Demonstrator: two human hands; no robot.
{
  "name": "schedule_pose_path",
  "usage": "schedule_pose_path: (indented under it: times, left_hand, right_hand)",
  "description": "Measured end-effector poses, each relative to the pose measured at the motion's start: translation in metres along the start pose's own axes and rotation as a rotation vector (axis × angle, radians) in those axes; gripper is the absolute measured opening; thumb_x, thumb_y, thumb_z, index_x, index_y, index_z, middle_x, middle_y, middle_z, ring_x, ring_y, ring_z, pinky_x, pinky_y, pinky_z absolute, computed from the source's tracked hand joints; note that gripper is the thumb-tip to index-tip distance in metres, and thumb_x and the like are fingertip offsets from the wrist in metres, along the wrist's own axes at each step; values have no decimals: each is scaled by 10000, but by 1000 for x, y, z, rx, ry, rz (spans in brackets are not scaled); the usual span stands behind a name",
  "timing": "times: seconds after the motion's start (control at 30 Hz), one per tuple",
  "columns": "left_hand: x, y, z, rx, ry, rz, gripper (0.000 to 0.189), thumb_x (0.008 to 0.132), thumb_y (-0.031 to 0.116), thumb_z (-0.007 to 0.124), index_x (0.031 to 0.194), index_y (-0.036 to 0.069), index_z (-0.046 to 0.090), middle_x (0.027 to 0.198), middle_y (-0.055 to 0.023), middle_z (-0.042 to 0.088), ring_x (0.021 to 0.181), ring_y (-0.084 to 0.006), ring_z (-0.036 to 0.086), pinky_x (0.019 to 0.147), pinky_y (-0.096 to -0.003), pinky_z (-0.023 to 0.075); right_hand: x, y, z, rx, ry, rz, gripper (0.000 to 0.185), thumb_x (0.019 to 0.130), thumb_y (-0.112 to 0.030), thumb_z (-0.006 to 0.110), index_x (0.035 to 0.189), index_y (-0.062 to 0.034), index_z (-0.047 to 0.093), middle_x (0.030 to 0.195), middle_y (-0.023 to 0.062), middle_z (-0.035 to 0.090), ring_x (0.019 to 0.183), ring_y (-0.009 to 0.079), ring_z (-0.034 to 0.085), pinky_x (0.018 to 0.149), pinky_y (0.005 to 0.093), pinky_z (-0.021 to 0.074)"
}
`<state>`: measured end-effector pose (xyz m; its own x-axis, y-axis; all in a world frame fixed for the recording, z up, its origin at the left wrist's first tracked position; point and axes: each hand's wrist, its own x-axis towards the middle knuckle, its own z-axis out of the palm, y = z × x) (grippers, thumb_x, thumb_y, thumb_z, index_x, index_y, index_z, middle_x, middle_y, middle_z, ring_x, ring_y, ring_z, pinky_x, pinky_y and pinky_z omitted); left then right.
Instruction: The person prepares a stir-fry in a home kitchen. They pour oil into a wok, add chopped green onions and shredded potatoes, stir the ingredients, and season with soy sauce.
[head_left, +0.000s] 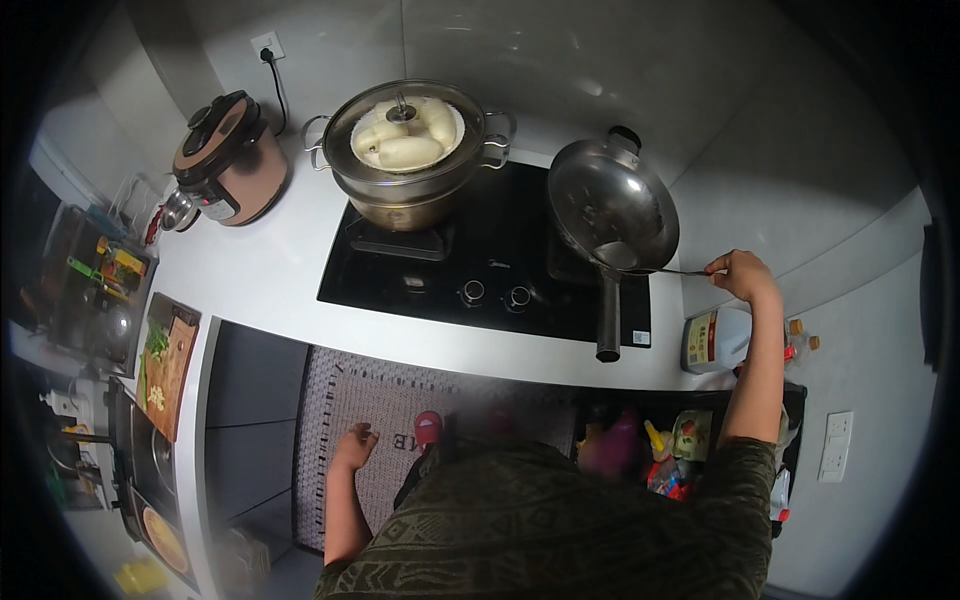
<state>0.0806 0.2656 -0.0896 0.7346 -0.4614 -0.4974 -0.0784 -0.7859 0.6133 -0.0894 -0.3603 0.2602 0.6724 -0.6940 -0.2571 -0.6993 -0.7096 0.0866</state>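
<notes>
My right hand (742, 276) grips the end of a thin-handled metal ladle or turner (616, 253), whose head rests low in a steel wok (600, 187). The wok sits tilted on the right side of a black glass cooktop (405, 283), its handle (610, 322) pointing towards me. My left hand (354, 448) hangs beside my body over the floor mat, with nothing in it. On the left burner stands a steamer pot (397, 214). Through its glass lid (401, 112) I see pale, bun-like food (411, 152) on a white round liner or dish.
An electric pressure cooker (251, 176) and a metal bowl (180, 210) stand on the left counter. A cutting board (178, 352) holds chopped greens and pale pieces. Right of the cooktop is a large plastic jug (711, 341). Below it, bags and packets (675, 472) fill a dark-edged container.
</notes>
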Motion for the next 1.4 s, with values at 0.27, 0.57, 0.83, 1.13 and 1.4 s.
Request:
schedule_pose_path:
  times: [0.27, 0.57, 0.83, 1.13, 1.4]
  left_hand:
    - [9, 31, 1, -30, -40, 8, 449, 838, 318, 589, 1173, 22, 541, 1050, -186, 632, 968, -315, 618, 840, -372, 481]
    - [-15, 9, -1, -18, 7, -62, 473, 829, 324, 597, 1170, 0, 541, 1033, -205, 632, 957, -328, 619, 834, -378, 482]
    - [4, 27, 4, -11, -54, 16, 481, 834, 323, 596, 1180, -3, 528, 1031, -207, 631, 950, -330, 621, 819, -379, 488]
    - [21, 49, 4, 63, -69, 86, 455, 838, 321, 583, 1169, 12, 535, 1003, -200, 639, 923, -325, 628, 807, -382, 491]
    - [28, 66, 14, 68, -129, 107, 479, 835, 351, 573, 1181, 22, 535, 1012, -186, 641, 931, -307, 630, 814, -379, 491]
  right_hand:
    - [63, -41, 78, 58, 344, -70, 219, 840, -247, 570, 1018, -161, 665, 964, 125, 645, 921, 315, 601, 797, 416, 487]
    - [-4, -15, 24, 10, 38, -46, 163, 807, -207, 609, 925, -131, 692, 931, 130, 650, 907, 307, 603, 791, 405, 485]
    - [31, -41, 66, 98, 255, -87, 214, 864, -218, 546, 1033, -138, 651, 963, 146, 642, 901, 341, 598, 791, 426, 475]
    - [52, -29, 99, 284, 446, -88, 241, 889, -227, 506, 1079, -135, 623, 981, 149, 635, 915, 353, 587, 781, 437, 469]
    - [27, -32, 77, 141, 240, -128, 230, 862, -234, 550, 1051, -147, 647, 970, 122, 643, 915, 326, 592, 779, 425, 470]
